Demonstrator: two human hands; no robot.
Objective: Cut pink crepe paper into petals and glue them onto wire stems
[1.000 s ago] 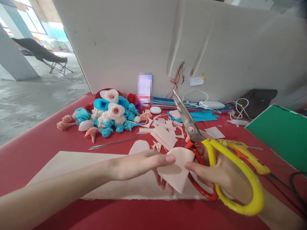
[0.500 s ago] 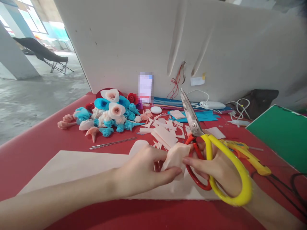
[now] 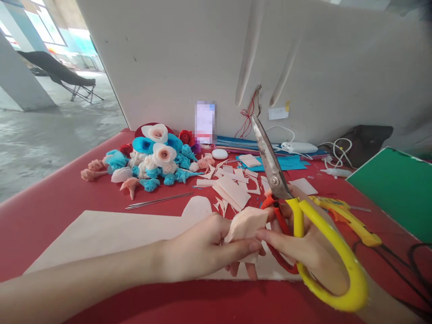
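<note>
My left hand (image 3: 211,249) pinches a small stack of folded pale peach paper (image 3: 247,223) between thumb and fingers. My right hand (image 3: 313,254) touches the same paper at its right edge with thumb and fingertips. Hooked in that hand is a pair of scissors (image 3: 277,183), with one yellow and one red handle loop. Their blades are together and point up and away from the paper. Beneath both hands lies a large pale sheet (image 3: 131,229), and a rounded cut piece of paper (image 3: 198,209) rests at its far edge.
Paper scraps (image 3: 232,192) litter the red table (image 3: 111,299). Several paper flowers (image 3: 164,155) are heaped at the back left, near thin metal rods (image 3: 158,201). To the right are a yellow glue gun (image 3: 354,220) and a green board (image 3: 398,193). A phone (image 3: 204,121) leans at the back.
The folded paper has turned flatter and dropped slightly between my hands. My left thumb now lies further across it. The scissors' handles have swung a little down and to the right.
</note>
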